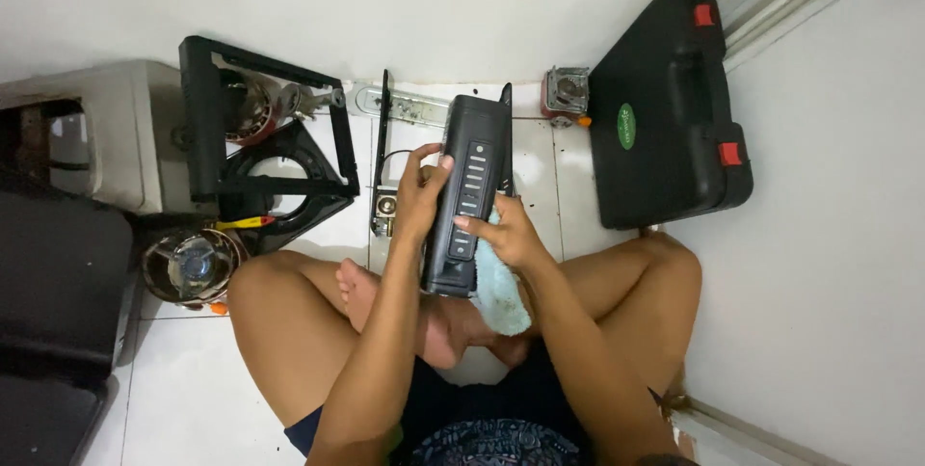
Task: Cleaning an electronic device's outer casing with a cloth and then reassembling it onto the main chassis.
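Posture: person sits cross-legged on the white tiled floor, camera looking straight down.
Panel: long black panel with a row of slots down its face, held upright over the crossed legs, mid-floor, top end toward the far wall.
Left hand: left hand wraps the panel's left edge, fingers clamped over onto the face.
Right hand: right hand against the panel's lower right side, fingers closed on a light blue cloth; fingertips touch the slotted face.
Cloth: hangs from the right hand down past the panel's bottom end, over the ankle.
Stove frame: black stove frame, stripped, lying at the floor's far left edge, well apart from the panel.
Burner: round metal burner part near the left knee.
Case: black plastic case with red latches, shut, at the far right corner.
Small part: small metal block just beside the case's left edge, by the wall.
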